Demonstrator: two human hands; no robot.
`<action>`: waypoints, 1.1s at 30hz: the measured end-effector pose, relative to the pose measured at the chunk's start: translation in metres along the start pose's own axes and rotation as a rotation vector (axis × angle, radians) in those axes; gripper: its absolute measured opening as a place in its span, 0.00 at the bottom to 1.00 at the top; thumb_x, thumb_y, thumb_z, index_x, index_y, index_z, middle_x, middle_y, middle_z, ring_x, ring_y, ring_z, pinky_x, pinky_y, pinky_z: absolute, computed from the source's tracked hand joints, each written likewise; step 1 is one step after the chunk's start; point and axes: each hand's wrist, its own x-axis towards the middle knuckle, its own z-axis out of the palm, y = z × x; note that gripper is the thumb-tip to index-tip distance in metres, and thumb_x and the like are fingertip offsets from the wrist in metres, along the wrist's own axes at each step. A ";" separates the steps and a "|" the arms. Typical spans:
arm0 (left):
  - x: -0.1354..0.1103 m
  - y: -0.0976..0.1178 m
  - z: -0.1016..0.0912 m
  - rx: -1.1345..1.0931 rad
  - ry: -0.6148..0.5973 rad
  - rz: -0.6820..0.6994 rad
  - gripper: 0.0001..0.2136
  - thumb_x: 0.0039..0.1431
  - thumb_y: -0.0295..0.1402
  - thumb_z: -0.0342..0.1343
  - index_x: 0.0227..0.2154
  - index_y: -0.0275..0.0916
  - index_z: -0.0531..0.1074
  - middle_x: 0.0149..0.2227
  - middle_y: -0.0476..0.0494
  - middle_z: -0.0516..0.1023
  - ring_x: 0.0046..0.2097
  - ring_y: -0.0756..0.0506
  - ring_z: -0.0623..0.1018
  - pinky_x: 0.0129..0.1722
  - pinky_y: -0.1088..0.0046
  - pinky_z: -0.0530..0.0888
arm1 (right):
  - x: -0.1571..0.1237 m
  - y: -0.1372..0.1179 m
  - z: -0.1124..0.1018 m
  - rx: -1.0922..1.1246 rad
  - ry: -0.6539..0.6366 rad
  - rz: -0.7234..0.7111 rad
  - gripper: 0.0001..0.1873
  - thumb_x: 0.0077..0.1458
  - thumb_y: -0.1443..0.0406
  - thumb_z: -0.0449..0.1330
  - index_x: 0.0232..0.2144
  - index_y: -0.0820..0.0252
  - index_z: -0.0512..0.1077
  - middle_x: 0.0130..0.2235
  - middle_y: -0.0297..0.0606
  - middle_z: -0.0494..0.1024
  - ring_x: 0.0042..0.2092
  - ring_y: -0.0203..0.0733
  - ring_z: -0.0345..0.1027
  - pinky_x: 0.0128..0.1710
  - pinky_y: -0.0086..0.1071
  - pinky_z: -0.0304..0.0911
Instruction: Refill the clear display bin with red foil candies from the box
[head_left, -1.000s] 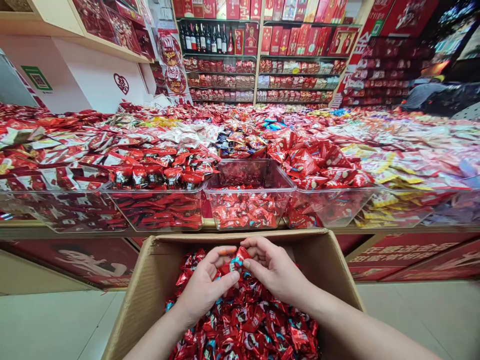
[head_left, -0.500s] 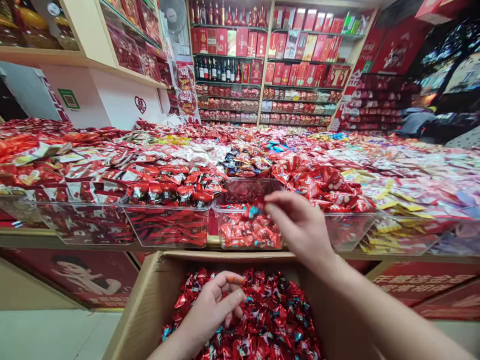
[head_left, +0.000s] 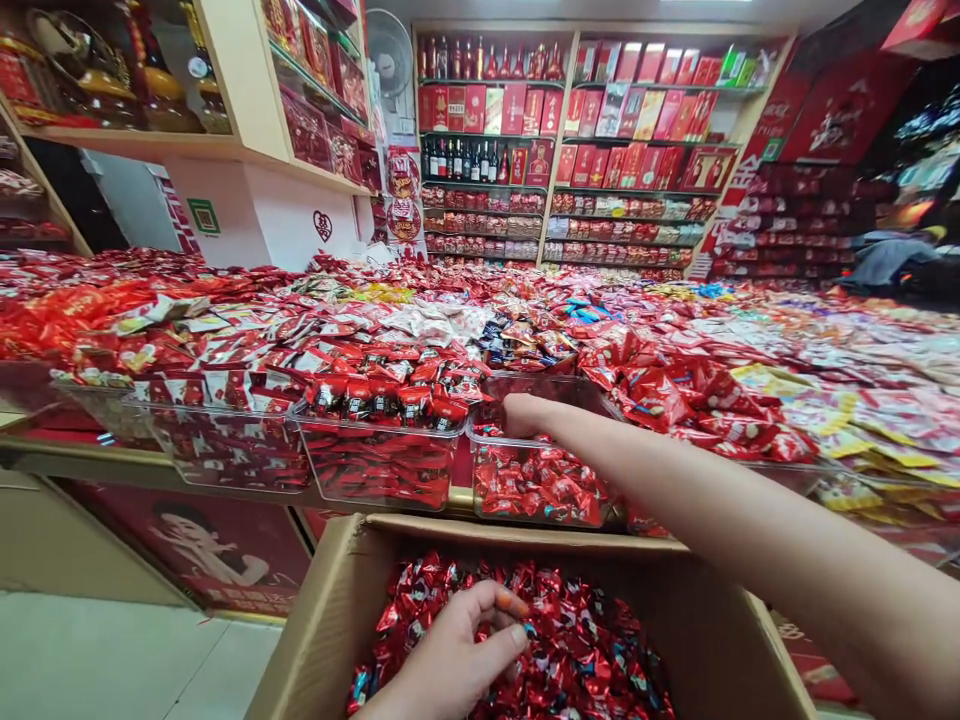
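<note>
My right hand (head_left: 529, 416) reaches over the front rim of a clear plastic bin (head_left: 540, 443), its fingers down inside and hidden. Through the bin's front wall, red-wrapped candies (head_left: 544, 485) show in the lower part. Below, a cardboard box (head_left: 319, 625) stands with its top open, filled with shiny red candies (head_left: 592, 650) with blue and dark patches. Over these candies hovers my left hand (head_left: 469, 645), fingers loosely curled and thumb apart from them, with nothing visible held. Its fingertips are close to the wrappers; whether they touch, I cannot tell.
Neighbouring clear bins (head_left: 382, 465) heaped with wrapped sweets line the counter's front edge. Large red packets (head_left: 690, 400) pile up just right of the bin. Behind stand shelves (head_left: 559, 130) of bottles and red boxes. A cabinet (head_left: 244, 90) juts out at upper left.
My right hand, which held a small red and blue candy above the bin, has gone down into it, leftward. My left hand stays over the box. The view has shifted left.
</note>
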 end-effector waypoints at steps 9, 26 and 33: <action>0.003 -0.008 0.000 0.100 -0.043 0.014 0.09 0.47 0.31 0.51 0.33 0.36 0.67 0.28 0.49 0.68 0.30 0.51 0.67 0.32 0.74 0.64 | -0.003 0.016 0.006 0.109 -0.340 -0.207 0.16 0.43 0.63 0.58 0.38 0.61 0.70 0.35 0.37 0.74 0.33 0.38 0.67 0.28 0.27 0.63; 0.004 -0.011 0.000 0.148 -0.040 -0.042 0.10 0.46 0.34 0.52 0.32 0.36 0.66 0.27 0.51 0.68 0.27 0.52 0.67 0.29 0.76 0.62 | -0.006 0.015 0.009 0.222 -0.706 -0.294 0.25 0.35 0.59 0.63 0.39 0.59 0.68 0.34 0.36 0.73 0.34 0.39 0.67 0.30 0.29 0.62; 0.002 -0.010 0.000 0.145 -0.068 -0.056 0.09 0.46 0.33 0.51 0.32 0.36 0.66 0.27 0.51 0.68 0.27 0.52 0.66 0.28 0.75 0.63 | -0.008 0.011 0.014 0.254 -0.729 -0.265 0.16 0.41 0.65 0.59 0.37 0.56 0.68 0.29 0.30 0.72 0.27 0.33 0.65 0.27 0.27 0.61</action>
